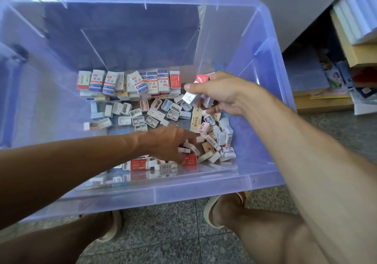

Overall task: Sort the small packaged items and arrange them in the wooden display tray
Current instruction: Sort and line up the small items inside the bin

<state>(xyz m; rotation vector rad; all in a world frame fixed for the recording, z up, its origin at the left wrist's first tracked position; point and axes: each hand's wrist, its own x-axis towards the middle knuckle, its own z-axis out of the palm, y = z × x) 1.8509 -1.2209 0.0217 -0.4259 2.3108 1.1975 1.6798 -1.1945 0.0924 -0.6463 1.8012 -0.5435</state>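
Many small packaged items lie in a clear blue plastic bin (271,100). Red-and-white and blue-and-white packs (130,83) stand in a row along its far side. Small white, pink and blue cases (140,113) lie loose in the middle, and a jumbled pile of packs (216,141) fills the near right. My right hand (222,92) holds several small packs (195,97) above the pile, one with a red end. My left hand (169,143) reaches into the near pile, fingertips on a red pack (189,159). No wooden tray is in view.
The bin stands on a speckled stone floor (163,233), between my feet in pale sandals (212,208). Stacked books, boxes and papers (350,39) sit at the right beside a white cabinet side (285,9).
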